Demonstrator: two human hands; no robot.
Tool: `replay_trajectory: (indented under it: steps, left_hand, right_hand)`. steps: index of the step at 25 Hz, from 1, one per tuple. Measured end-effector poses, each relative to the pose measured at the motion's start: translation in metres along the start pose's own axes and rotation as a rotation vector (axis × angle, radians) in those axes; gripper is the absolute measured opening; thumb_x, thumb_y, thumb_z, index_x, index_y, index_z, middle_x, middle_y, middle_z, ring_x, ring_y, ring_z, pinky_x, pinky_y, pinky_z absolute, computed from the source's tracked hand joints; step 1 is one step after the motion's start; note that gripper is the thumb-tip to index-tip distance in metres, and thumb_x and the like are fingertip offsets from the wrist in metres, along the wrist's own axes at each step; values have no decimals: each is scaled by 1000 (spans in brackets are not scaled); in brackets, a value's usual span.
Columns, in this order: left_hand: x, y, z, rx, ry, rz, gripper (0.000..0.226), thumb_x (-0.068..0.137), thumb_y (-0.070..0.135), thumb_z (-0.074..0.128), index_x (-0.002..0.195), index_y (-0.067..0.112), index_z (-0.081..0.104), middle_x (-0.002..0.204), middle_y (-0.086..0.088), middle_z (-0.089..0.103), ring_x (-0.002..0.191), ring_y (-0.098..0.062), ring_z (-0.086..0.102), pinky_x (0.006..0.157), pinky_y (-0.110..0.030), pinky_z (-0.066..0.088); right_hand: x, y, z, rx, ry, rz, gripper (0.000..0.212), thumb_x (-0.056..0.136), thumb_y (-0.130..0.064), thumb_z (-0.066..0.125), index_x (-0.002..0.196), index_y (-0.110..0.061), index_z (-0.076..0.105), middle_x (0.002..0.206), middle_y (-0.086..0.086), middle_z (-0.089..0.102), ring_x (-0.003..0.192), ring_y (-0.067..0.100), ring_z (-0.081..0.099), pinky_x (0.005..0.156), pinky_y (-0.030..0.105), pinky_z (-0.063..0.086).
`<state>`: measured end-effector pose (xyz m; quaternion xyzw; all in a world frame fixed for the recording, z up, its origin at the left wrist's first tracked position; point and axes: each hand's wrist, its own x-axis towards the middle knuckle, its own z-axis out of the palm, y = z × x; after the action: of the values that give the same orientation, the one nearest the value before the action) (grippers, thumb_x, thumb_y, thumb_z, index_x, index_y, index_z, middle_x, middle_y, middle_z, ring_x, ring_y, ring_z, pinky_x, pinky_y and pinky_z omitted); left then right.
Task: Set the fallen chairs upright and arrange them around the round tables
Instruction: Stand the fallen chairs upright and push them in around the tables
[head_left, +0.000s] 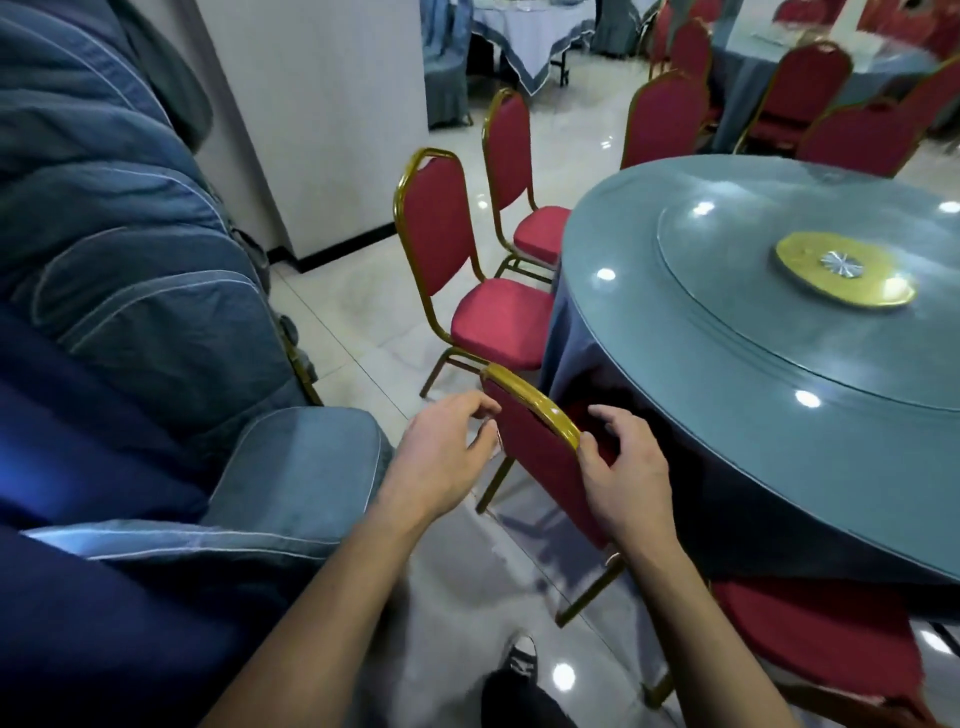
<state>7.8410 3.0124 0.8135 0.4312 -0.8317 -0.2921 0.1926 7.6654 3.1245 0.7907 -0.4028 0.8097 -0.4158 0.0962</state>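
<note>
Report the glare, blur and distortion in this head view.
Head view: ceiling lights glare as white spots on the glossy table and floor; wide-angle bending curves the wall and stretches the blue covers at left; the left hand and right hand at the chair look slightly soft; far tables are hazy.

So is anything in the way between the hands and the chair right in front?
Nothing visible. The left hand and right hand are right at the chair back's gold top rail, one on either side.
</note>
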Motion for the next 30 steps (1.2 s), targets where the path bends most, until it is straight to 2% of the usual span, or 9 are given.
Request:
replay_trajectory:
  steps: [2,3,6,10,13,16,21,25,30]
  left_hand:
    - [28,-17,-10,-9,14,-29,22,99,31,59,120,37,61,105,26,53,91,11,50,80,-6,35]
    - [42,-25,-14,-7,15,-42,21,99,31,59,119,37,61,104,26,53,90,11,50,80,-7,36]
    - [98,-44,-25,-11,4,-69,20,101,30,57,119,35,61,109,20,58,102,-1,56,91,-21,47]
    - [180,-56,-46,18,-39,-85,22,102,31,54,122,29,62,118,11,63,111,-9,56,101,-31,49]
    - [234,-72,-62,36,-18,-76,21,102,29,54,121,30,62,118,11,64,110,-7,57,98,-27,48]
    - [278,-83,-67,39,-5,-85,17,101,31,55,117,34,61,115,14,62,108,-4,56,95,-26,48]
    - [361,-93,-65,91,-29,-5,19,101,33,53,118,34,62,111,17,62,102,-3,55,92,-26,49]
    - [435,-108,-65,155,-76,93,21,100,36,51,120,35,60,115,14,64,106,-10,56,94,-36,51]
    - [562,-145,-78,144,-166,125,18,101,36,54,119,39,58,114,18,61,105,-6,52,95,-36,53]
  right_hand:
    - [27,-9,21,-6,-13,-20,33,95,-25,62,128,-24,62,126,-5,60,114,14,56,99,32,45]
    - [41,-11,32,-1,-21,-28,33,95,-26,62,128,-25,62,126,-6,60,115,14,55,100,35,46]
    - [94,-18,70,31,-27,-51,32,94,-25,63,126,-26,62,123,-9,60,113,12,55,99,33,46]
    - [180,-37,115,80,-63,-27,30,95,-24,63,125,-26,62,119,-8,61,111,16,58,99,37,49]
    - [238,-56,142,98,-72,-55,29,95,-24,63,124,-28,62,117,-7,60,108,17,59,97,38,50]
    - [275,-62,157,98,-62,-55,29,94,-25,63,124,-29,62,117,-9,60,107,17,59,96,33,47]
    - [341,-59,182,111,-8,-17,28,94,-25,63,121,-29,63,114,-8,61,105,18,59,95,35,48]
    - [390,-66,217,129,-2,4,25,95,-26,62,120,-31,63,117,-11,59,109,9,57,93,27,43]
    - [487,-85,280,122,34,110,25,95,-24,63,119,-29,64,118,-9,61,109,9,58,98,33,47]
